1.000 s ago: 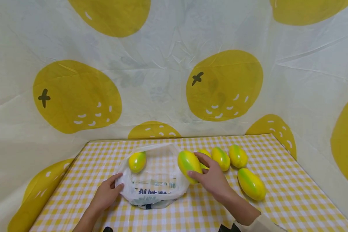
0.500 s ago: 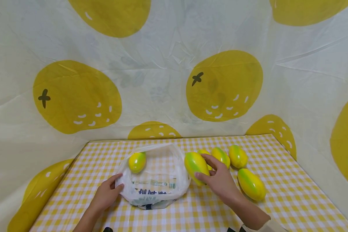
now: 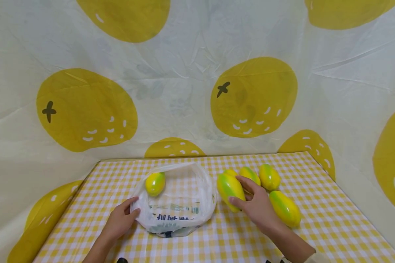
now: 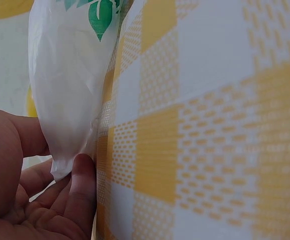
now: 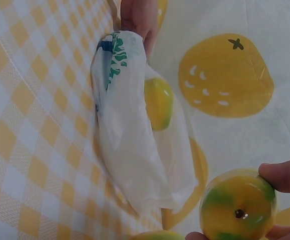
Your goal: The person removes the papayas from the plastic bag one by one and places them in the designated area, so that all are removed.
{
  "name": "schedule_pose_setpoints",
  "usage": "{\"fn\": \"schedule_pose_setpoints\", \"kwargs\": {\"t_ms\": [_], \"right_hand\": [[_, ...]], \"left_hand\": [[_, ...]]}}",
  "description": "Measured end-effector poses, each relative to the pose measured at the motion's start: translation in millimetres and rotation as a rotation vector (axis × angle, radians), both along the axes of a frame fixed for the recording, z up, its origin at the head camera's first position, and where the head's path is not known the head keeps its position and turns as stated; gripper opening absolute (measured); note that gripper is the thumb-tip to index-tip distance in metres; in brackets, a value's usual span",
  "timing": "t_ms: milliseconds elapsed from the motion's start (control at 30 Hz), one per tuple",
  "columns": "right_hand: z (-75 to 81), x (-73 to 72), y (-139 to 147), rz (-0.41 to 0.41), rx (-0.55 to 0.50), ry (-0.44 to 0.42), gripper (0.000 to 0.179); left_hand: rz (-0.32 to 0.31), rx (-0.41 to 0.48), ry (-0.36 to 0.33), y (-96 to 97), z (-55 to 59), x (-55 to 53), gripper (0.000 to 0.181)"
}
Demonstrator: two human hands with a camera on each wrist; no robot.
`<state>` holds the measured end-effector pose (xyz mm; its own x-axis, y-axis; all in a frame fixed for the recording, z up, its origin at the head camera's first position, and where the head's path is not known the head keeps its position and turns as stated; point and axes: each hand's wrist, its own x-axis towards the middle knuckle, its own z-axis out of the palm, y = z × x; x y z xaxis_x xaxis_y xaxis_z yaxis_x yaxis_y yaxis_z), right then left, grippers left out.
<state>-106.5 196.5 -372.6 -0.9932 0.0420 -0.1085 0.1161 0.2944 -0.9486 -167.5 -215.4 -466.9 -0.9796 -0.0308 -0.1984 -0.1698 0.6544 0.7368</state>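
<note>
My right hand [image 3: 258, 206] grips a glossy yellow papaya [image 3: 229, 190] with green streaks, just right of the bag's mouth. In the right wrist view this papaya [image 5: 239, 205] shows its end with a small brown spot, between thumb and fingers. My left hand [image 3: 120, 221] pinches the left edge of a white plastic bag [image 3: 141, 219], whose mouth gapes toward me. Thumb and fingers meet on the bag's edge [image 4: 67, 135] in the left wrist view. Inside the bag, at its left, lies another papaya [image 3: 155, 184].
Several more papayas lie on the right of the table: one [image 3: 269, 177] at the back, one [image 3: 284, 209] nearer, others partly behind my right hand. A yellow checked cloth [image 3: 329, 226] covers the table. A fruit-print curtain [image 3: 184, 98] hangs behind it.
My right hand has moved to the right with the papaya, away from the bag's rim and toward the other papayas. The left hand and bag have stayed in place.
</note>
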Motion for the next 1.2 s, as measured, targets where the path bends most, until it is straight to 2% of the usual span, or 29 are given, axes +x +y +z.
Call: {"fn": "schedule_pose_setpoints", "kwargs": {"t_ms": [500, 967, 1200], "right_hand": [[-2.7, 1.4, 11, -0.023, 0.022, -0.033, 0.075], [-6.3, 5.8, 23, -0.036, 0.025, -0.023, 0.077], [-7.5, 7.7, 27, -0.049, 0.034, -0.013, 0.077]], "left_hand": [[0.004, 0.001, -0.004, 0.4, -0.8, 0.4, 0.055], [0.006, 0.001, -0.019, -0.1, 0.1, 0.5, 0.056], [-0.013, -0.002, -0.007, -0.1, 0.9, 0.3, 0.057]]}}
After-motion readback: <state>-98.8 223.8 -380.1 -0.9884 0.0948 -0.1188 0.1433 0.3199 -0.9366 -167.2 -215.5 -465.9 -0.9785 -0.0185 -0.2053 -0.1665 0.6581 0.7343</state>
